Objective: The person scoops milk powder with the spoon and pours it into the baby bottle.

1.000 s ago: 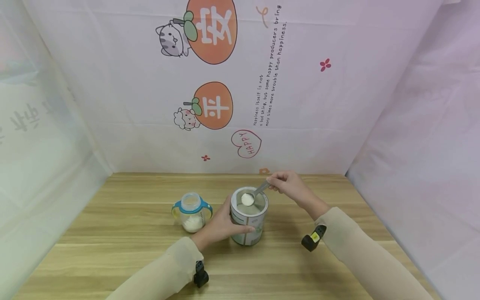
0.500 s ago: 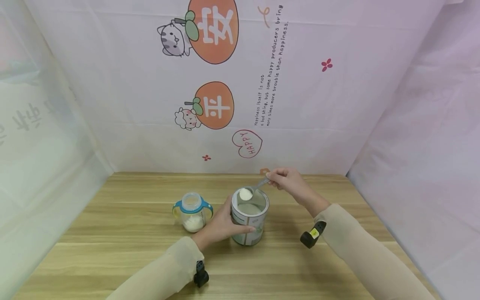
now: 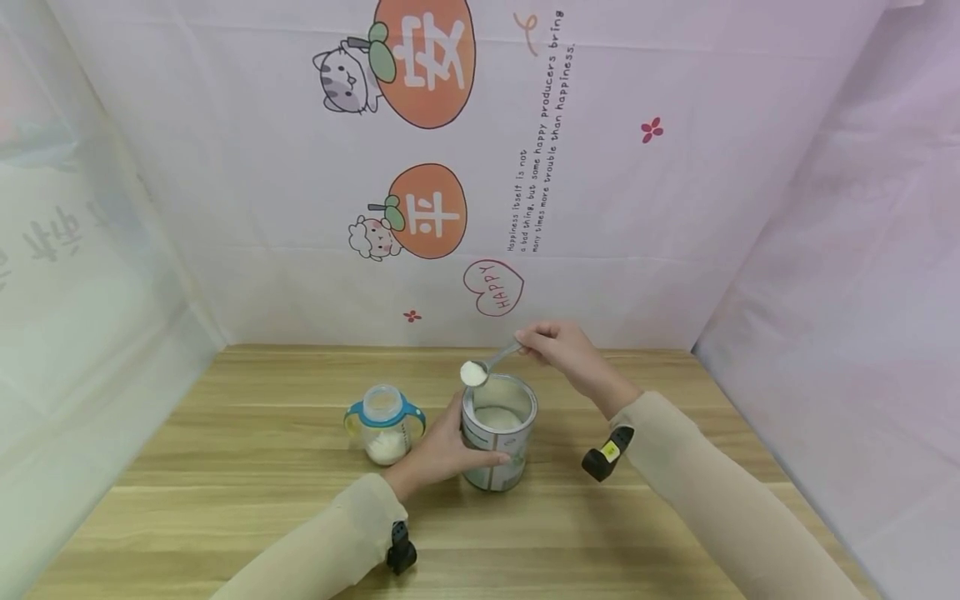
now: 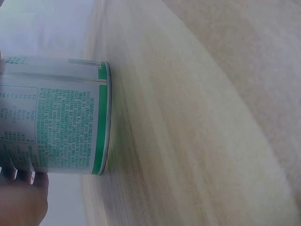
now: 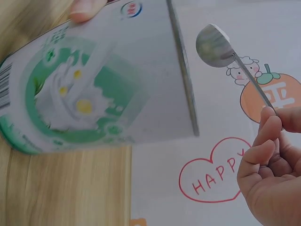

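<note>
A milk powder can (image 3: 487, 471) stands upright and uncovered on the wooden table, pale powder inside. My left hand (image 3: 438, 450) grips its side, thumb across the front; in the left wrist view the fingers (image 4: 21, 200) reach around the printed can (image 4: 70, 127). My right hand (image 3: 566, 354) pinches the end of a metal spoon (image 3: 501, 355). White powder (image 3: 473, 373) heaps its bowl, which is above the can's far left rim. From the right wrist view, the spoon (image 5: 214, 46) shows its rounded underside, apart from the can (image 5: 84, 94).
Left of the can stands a baby bottle (image 3: 384, 425) with blue handles, uncapped, white powder inside. A white printed cloth (image 3: 600, 208) rises behind the table (image 3: 262, 467), with more white sheets at both sides.
My right hand has lifted the spoonful of powder out of the can's mouth and shifted left and away from me. My left hand and the can have stayed put.
</note>
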Demonstrator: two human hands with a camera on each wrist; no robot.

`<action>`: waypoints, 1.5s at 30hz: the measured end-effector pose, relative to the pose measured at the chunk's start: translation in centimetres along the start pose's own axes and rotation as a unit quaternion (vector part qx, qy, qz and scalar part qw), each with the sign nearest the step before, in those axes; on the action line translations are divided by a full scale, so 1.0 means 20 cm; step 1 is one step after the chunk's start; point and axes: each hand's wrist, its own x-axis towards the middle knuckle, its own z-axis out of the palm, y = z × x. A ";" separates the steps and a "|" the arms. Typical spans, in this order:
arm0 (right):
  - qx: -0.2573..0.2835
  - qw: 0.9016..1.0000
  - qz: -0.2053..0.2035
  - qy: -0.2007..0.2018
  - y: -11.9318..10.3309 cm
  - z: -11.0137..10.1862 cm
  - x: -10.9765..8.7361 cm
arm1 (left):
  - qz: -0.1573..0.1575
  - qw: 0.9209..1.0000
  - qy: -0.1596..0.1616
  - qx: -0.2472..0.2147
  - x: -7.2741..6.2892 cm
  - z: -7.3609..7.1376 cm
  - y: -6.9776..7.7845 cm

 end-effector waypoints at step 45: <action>0.013 0.999 -0.007 -0.028 -0.16 0.40 0.20 | 0.004 1.000 -0.003 0.000 -0.01 -0.01 -0.01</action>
